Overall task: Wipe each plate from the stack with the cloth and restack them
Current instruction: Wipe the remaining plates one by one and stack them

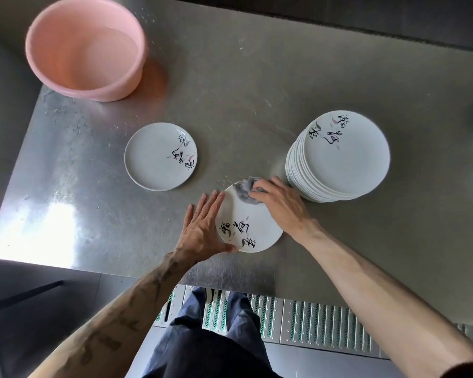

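1. The plate being wiped (250, 225) lies flat on the steel table (257, 91), near the person, between the two hands.
2. The left hand (202, 227) is flat with straight fingers. It rests against the plate's left edge to keep it from sliding.
3. The right hand (280, 203) has its fingers curled on a grey cloth (246, 190) and presses it on the far edge of the plate.
4. The tall stack of plates (339, 156) stands just to the right of that hand. One plate alone (160, 156) lies to the left, well apart. It is likely the start of the new pile.
5. The plates look hard and smooth. They are probably slippery if wet, and could chip or break if dropped. The best hold is likely at the rim, thumb on top and fingers under.
6. The cloth is soft and bunches up. It needs a firm press to rub well.
7. A pink basin (85, 47) sits far left. Its top edge is cut off, and I cannot tell for sure if there is water in it.
8. Part of the cloth hides under the fingers. The plates' bottoms do not show. The stack's plates are too close together to count.
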`<state>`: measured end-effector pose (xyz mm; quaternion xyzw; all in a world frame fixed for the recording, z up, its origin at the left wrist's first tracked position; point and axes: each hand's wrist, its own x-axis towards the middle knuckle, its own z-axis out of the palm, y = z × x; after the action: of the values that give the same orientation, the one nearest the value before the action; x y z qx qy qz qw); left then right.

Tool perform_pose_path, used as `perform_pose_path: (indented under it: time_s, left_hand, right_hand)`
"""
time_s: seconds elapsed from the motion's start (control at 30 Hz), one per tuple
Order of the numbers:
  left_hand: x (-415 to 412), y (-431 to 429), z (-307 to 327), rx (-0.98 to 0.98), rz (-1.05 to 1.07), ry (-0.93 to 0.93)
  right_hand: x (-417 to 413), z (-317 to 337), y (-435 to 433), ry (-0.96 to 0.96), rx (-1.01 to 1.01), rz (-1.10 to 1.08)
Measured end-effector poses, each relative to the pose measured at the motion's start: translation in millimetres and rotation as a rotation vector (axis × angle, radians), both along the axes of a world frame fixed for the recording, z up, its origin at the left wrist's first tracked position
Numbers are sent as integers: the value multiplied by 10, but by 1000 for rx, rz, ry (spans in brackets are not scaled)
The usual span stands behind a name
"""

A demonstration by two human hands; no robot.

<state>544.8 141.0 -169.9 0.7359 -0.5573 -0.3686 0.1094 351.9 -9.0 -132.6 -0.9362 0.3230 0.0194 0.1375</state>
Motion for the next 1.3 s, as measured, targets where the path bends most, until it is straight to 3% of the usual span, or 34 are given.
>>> perform_pose_path:
  time_s: [0.1,0.2,0.33,0.43,0.6,0.73,0.87,1.07,1.2,1.3]
  left_hand:
    - [12,7,-4,-3,0,15]
    - [16,9,-20,-3,-4,20]
    - [22,27,-54,-17,-25,5]
    - [36,35,-86,-25,-31,1]
    - [44,37,-105,-28,-38,6]
    - [29,37,-129,-46,-17,-6]
    - [25,34,-161,-41,-19,-37]
    - [14,43,-182,-36,-35,-32]
    - [-9,27,-145,-12,-44,-60]
    - [-7,27,-90,-47,-130,-185]
  right_hand:
    - [-214,48,242,25,43,-202]
    - [-307,79,732,-81,209,-386]
    - [-81,68,1140,-100,383,-312]
    - [83,35,1028,-104,351,-328]
    - [354,-33,591,-147,250,-552]
    - [482,-30,714,-150,344,-352]
    - [98,-22,921,-89,361,-198]
    - [-350,47,757,94,109,-481]
    - [-245,98,895,-36,158,-762]
    - [-203,111,1178,-126,226,-821]
